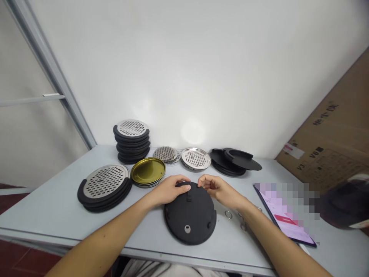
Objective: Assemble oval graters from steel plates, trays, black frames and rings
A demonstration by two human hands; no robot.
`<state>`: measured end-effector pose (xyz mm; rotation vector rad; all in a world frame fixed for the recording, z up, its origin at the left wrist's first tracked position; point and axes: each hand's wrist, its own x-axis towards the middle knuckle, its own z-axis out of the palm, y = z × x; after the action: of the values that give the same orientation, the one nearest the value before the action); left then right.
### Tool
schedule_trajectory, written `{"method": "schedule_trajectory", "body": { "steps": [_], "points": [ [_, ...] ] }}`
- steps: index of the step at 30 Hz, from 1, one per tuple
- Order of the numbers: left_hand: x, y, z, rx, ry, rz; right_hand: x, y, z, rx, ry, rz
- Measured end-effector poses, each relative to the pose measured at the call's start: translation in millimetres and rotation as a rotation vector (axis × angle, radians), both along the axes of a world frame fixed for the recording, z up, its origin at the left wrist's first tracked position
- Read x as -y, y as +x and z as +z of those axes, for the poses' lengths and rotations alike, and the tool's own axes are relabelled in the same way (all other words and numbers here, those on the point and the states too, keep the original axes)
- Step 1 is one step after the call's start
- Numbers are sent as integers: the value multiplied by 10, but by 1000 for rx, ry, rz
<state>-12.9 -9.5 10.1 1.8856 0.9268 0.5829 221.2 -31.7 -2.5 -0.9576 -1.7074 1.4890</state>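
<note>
A round black disc lies in front of me near the table's front edge. It has a small strap near its far rim and a small metal piece near its close rim. My left hand is closed on the far left rim, its thumb on top and its fingers behind the edge. At the far right rim, my right hand has its fingers curled in a pinch against the edge. What the pinch holds is hidden. Several metal rings, one a loose split ring, lie beside my right forearm.
Black discs with perforated metal plates are stacked at left and behind. A gold-coloured dish, perforated plates and black parts line the back. A tablet and a cardboard box are at right.
</note>
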Motion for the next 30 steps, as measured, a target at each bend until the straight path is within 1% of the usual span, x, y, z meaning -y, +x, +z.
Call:
{"method": "schedule_trajectory", "body": {
  "steps": [4, 9, 11, 14, 16, 20, 24, 30],
  "points": [
    [34, 8, 12, -50, 37, 21, -21, 22, -12, 61, 1, -21],
    [39, 8, 7, -77, 64, 21, -22, 0, 17, 126, -25, -97],
    [39, 9, -3, -92, 79, 23, -8, -27, 46, 174, 18, -116],
    [39, 15, -12, -108, 111, 27, 15, -58, 78, 265, 119, -142],
    [35, 18, -15, -112, 137, 27, 24, -61, 86, 311, 157, -144],
    [16, 16, -44, -113, 160, 12, 20, -42, 79, 339, 131, -124],
    [9, 11, -80, -98, 155, 28, 9, -37, 67, 329, 119, -116],
    [32, 8, -42, -139, 185, 14, 19, -69, 74, 322, 114, -131]
  ]
}}
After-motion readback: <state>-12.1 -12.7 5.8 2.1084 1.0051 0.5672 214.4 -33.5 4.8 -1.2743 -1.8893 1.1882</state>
